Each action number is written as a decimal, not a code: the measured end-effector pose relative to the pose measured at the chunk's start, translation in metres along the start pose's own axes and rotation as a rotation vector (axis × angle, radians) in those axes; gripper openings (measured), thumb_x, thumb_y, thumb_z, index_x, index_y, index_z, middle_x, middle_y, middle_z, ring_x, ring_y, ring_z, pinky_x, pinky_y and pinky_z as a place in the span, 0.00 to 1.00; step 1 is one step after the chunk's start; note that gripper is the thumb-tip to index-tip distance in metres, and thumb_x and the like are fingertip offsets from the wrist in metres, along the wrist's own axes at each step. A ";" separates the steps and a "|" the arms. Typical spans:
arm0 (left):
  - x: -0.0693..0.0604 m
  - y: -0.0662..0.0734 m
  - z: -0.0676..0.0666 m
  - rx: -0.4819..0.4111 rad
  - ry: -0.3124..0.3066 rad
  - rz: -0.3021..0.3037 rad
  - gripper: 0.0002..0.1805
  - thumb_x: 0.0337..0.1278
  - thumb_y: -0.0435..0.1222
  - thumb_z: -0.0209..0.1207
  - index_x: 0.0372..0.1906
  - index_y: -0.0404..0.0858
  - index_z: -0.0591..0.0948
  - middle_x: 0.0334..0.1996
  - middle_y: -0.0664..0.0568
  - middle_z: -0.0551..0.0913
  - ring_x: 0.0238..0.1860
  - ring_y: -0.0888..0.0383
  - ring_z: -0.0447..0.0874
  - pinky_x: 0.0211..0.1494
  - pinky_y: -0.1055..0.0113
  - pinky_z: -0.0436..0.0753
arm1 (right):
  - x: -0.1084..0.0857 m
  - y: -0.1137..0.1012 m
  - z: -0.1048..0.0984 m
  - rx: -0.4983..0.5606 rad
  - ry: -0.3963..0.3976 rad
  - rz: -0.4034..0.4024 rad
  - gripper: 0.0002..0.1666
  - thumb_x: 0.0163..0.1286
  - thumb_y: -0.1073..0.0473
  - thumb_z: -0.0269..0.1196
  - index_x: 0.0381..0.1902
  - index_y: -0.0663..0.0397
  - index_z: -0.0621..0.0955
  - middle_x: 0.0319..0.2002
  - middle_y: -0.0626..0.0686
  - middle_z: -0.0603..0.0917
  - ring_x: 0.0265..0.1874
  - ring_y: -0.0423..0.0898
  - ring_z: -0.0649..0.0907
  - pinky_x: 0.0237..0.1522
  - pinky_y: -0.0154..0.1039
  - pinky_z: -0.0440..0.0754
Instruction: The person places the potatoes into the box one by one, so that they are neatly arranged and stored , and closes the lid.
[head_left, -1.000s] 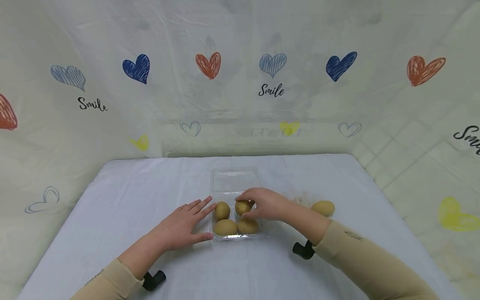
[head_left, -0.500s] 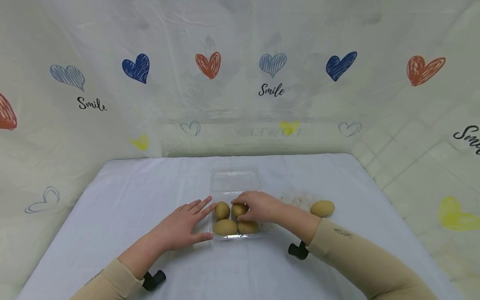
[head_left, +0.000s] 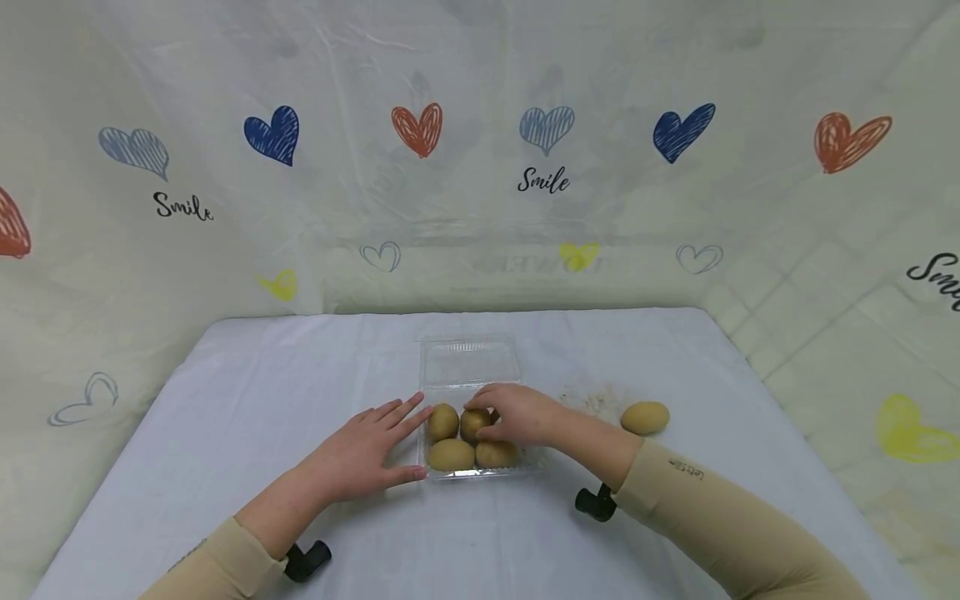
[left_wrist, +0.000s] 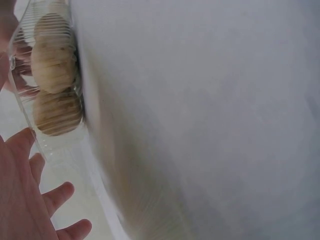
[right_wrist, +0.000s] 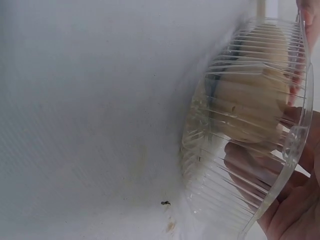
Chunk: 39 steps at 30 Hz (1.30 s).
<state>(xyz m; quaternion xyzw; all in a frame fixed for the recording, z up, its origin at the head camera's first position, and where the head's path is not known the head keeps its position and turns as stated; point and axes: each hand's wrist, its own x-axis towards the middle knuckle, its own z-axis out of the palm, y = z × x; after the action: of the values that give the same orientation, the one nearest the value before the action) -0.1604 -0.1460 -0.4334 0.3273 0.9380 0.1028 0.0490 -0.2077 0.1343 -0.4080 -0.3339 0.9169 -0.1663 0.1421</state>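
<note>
Head view: left hand (head_left: pixel 360 457) touches container rim (head_left: pixel 422 447).

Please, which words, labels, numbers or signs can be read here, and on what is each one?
"Smile": left on the backdrop
"Smile": middle of the backdrop
"Smi", cut off by the picture edge: right on the backdrop
Faint lettering low on the backdrop: unreadable
Right sleeve, left sleeve: print too small to read

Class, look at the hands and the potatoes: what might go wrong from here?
1. The right hand pinches one potato close beside other potatoes; shifting it might shove them.
2. The box looks thin; a bump from the left hand at its edge might slide it.
3. The loose potato lies near the right forearm; a sweep of that arm might roll it.
</note>
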 end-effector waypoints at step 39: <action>-0.001 0.001 -0.001 -0.009 -0.006 -0.005 0.47 0.61 0.68 0.51 0.80 0.56 0.52 0.80 0.56 0.47 0.76 0.46 0.54 0.73 0.45 0.59 | -0.018 0.004 -0.016 0.166 0.093 0.134 0.22 0.65 0.54 0.70 0.57 0.49 0.83 0.53 0.49 0.84 0.46 0.45 0.84 0.46 0.41 0.82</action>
<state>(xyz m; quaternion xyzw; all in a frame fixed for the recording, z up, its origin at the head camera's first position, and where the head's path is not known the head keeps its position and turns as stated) -0.1590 -0.1458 -0.4322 0.3249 0.9383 0.1058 0.0537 -0.2028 0.1525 -0.3921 -0.2509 0.9258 -0.2471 0.1375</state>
